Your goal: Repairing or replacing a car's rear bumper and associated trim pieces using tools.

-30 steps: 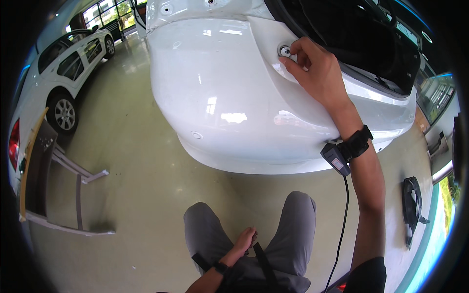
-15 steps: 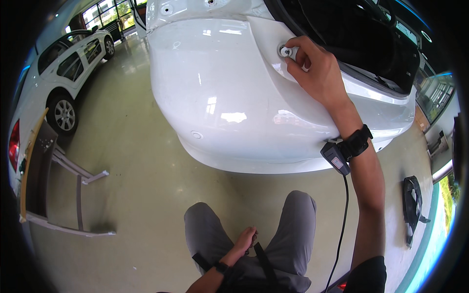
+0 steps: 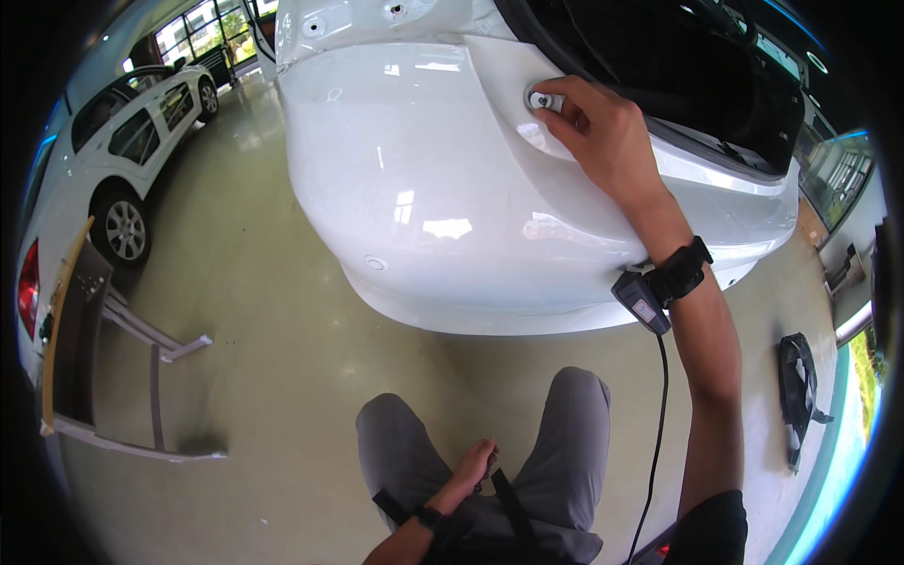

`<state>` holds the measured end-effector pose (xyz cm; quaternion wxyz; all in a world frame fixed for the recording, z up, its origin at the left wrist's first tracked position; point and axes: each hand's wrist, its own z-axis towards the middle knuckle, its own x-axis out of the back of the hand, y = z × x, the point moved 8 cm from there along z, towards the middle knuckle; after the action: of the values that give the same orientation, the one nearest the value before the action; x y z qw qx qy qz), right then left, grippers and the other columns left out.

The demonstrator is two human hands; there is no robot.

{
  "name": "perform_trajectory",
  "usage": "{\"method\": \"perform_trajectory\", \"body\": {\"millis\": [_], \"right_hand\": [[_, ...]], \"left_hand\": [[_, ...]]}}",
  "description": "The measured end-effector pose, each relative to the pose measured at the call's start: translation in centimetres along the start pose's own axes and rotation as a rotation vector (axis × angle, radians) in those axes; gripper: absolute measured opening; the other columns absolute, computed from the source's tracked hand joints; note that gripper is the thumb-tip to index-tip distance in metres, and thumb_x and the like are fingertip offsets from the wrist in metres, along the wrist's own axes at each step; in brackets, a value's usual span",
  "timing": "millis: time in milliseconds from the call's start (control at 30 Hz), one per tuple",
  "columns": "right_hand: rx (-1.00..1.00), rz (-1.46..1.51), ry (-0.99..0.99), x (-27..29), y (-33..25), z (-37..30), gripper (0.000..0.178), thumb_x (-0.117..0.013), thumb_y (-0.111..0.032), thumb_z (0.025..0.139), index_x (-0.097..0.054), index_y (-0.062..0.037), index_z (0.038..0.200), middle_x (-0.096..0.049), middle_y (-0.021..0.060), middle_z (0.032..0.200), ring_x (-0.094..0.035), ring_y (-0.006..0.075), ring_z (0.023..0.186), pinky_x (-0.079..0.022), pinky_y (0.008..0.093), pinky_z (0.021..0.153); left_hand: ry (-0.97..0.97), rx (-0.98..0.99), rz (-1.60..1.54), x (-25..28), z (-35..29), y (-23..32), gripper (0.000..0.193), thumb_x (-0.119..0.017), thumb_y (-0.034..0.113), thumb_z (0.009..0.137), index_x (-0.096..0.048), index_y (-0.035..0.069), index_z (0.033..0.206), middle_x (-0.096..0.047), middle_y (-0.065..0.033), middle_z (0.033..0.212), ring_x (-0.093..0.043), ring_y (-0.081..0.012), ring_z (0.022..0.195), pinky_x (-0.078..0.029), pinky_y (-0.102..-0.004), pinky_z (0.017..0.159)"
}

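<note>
My right hand pinches a small round white-and-metal plug between thumb and fingers. The plug is at a round recess in the white car body panel, below the dark opening. I cannot tell how far in it sits. A black box on a strap is fastened at my right wrist, with a cable running down from it. Low between my thighs, my left hand is closed with its fingers curled. Whether anything is inside it stays hidden.
Another white car is parked on the left, behind a grey-legged stand or table. On the floor at right lies a black bag-like item. The black cable hangs alongside my right forearm.
The view has shifted slightly, and the car panel and my right hand appear a little further left. My right hand keeps its pinch on the plug; my left hand stays put.
</note>
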<state>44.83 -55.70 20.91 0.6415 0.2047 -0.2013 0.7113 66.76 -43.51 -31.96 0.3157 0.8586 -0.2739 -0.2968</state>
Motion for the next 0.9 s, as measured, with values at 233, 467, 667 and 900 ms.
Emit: {"method": "perform_trajectory", "body": {"millis": [233, 467, 667, 900], "right_hand": [[-0.012, -0.012, 0.061, 0.0, 0.0, 0.0, 0.017, -0.068, -0.01, 0.073, -0.064, -0.0072, 0.089, -0.061, 0.0096, 0.071, -0.059, 0.0245, 0.061, -0.049, 0.0315, 0.06], [0.02, -0.075, 0.044, 0.0, -0.9, -0.2, 0.016, -0.065, -0.011, 0.074, -0.065, -0.0103, 0.09, -0.061, 0.0076, 0.077, -0.06, 0.0254, 0.065, -0.049, 0.0331, 0.06], [0.069, -0.111, 0.118, 0.5, -0.7, -0.5, 0.016, -0.067, -0.012, 0.073, -0.068, -0.0123, 0.089, -0.058, 0.0039, 0.08, -0.059, 0.0223, 0.065, -0.048, 0.0309, 0.058], [0.094, -0.086, 0.181, 0.4, -0.7, -0.4, 0.016, -0.069, -0.012, 0.071, -0.068, -0.0122, 0.087, -0.057, 0.0022, 0.079, -0.058, 0.0209, 0.065, -0.049, 0.0307, 0.058]], "left_hand": [[0.006, 0.012, -0.002, 0.2, 0.2, -0.3, 0.03, -0.04, 0.038, 0.094, -0.049, 0.011, 0.085, -0.042, 0.0036, 0.062, -0.034, -0.0055, 0.046, -0.028, -0.0219, 0.041], [0.015, -0.01, 0.016, 0.4, 0.3, -0.2, 0.031, -0.039, 0.039, 0.094, -0.049, 0.01, 0.085, -0.043, 0.003, 0.064, -0.034, -0.0059, 0.047, -0.029, -0.0221, 0.043], [0.017, -0.005, 0.005, 0.4, 0.1, -0.2, 0.029, -0.039, 0.036, 0.094, -0.049, 0.01, 0.085, -0.044, 0.0028, 0.064, -0.034, -0.006, 0.046, -0.028, -0.0223, 0.042], [0.031, -0.022, -0.021, 1.2, 0.4, -0.5, 0.027, -0.04, 0.033, 0.094, -0.051, 0.009, 0.086, -0.044, 0.0024, 0.061, -0.035, -0.0053, 0.044, -0.028, -0.0219, 0.039]]}}
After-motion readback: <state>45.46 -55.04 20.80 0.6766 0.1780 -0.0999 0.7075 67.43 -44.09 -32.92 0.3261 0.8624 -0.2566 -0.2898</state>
